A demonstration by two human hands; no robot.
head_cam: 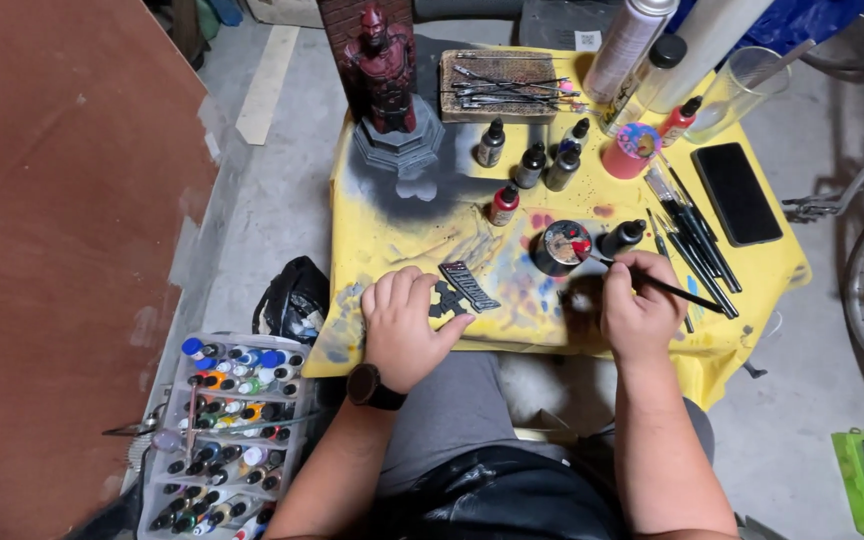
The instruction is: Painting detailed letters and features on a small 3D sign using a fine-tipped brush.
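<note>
Gripping a thin black paintbrush (664, 287), the right hand (640, 312) is curled shut around the handle, knuckles up, resting on the yellow cloth (392, 235) at the near edge of the table.

Paintbrush: long axis runs from lower right to upper left. The handle end sticks out past the hand toward the right; the tip points left and away, reaching the small round paint pot (561, 246), which shows red and white paint on its top. Whether the bristles touch the paint cannot be told.

Left hand (404, 325): fingers loosely bent and close together, palm down, holding nothing enclosed. It rests on the cloth with the thumb stretched toward a small dark flat part (468, 286), which lies just beside it. This part is a ribbed strip, long axis running from upper left to lower right, with a darker cross-shaped piece (446, 299) touching its near side. A black watch (373, 388) sits on the left wrist.

Surroundings:
- red figure (384, 65) on a grey base, far left of the table
- dropper bottles (532, 165) in the middle
- row of spare brushes (692, 235) to the right, next to a black phone (737, 192)
- tray of paint bottles (222, 440) on the floor, at the left.
</note>
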